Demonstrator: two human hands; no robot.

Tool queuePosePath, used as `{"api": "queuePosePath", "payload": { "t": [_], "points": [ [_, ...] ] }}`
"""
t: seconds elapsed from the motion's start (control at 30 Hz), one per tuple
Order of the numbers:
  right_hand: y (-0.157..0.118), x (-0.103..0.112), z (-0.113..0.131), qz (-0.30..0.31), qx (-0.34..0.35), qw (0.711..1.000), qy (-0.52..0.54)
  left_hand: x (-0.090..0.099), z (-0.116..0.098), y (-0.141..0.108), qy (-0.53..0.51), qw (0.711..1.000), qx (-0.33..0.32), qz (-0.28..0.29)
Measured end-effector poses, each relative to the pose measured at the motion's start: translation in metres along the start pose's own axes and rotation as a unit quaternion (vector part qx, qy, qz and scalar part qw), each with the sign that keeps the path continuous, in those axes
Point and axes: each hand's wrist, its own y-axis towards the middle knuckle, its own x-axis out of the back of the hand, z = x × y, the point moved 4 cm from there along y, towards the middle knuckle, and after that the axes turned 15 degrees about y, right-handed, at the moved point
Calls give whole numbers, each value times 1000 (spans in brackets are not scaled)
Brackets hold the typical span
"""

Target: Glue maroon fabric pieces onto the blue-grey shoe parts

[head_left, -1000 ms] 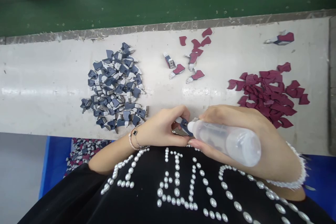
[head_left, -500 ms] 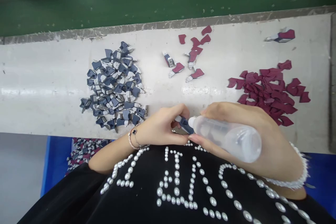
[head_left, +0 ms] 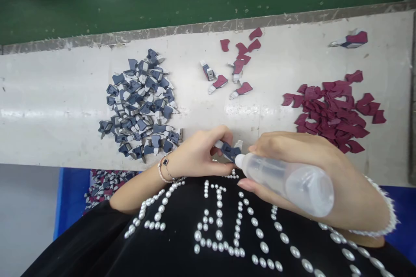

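White worktop (head_left: 48, 95): runs left to right, its long near edge beside the person.
Blue tub (head_left: 60, 207): below the near edge, towards the left, with mixed small pieces (head_left: 107, 184) inside.
Blue-grey pile (head_left: 139, 104): left of the middle, reaching from near the far edge almost to the near edge.
Maroon pile (head_left: 338, 108): right of the middle, with a few flat pieces straying around it.
Right hand (head_left: 308, 156): curled round the bottle, fingers on its far side and one fingertip by its near side, close to the neck.
Left hand (head_left: 198, 151): thumb and fingers pinching the pale end of a blue-grey part, over the near edge.
Clear bottle (head_left: 279, 177): nearly lying flat, base towards the near right, tip pointing left at the part.
Two-tone piece (head_left: 355, 40): alone near the far right corner; several similar ones and loose maroon bits (head_left: 255, 33) lie around the far middle.
Blue-grey part (head_left: 230, 151): its long axis slopes to the near right, roughly in line with the bottle.
White nozzle (head_left: 239, 161): right at the part's right end; contact cannot be told.
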Motion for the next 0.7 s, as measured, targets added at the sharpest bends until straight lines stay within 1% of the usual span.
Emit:
{"api": "queuePosePath", "payload": {
  "t": [0.17, 0.3, 0.43, 0.53, 0.7],
  "points": [
    [-2, 2, 2, 4, 8, 1000, -3, 2, 1, -2, 21, 1000, -3, -11],
    [-2, 2, 2, 7, -2, 1000, 5, 4, 2, -3, 37, 999, -12, -30],
    [-1, 4, 1, 6, -9, 1000, -5, 5, 3, -4, 56, 998, -13, -31],
    [0, 7, 0, -9, -25, 1000, 13, 4, 3, -4, 65, 997, -17, -27],
    [0, 12, 0, -52, -50, 997, 26, 5, 1, -4, 68, 997, -17, -19]
  ]
}}
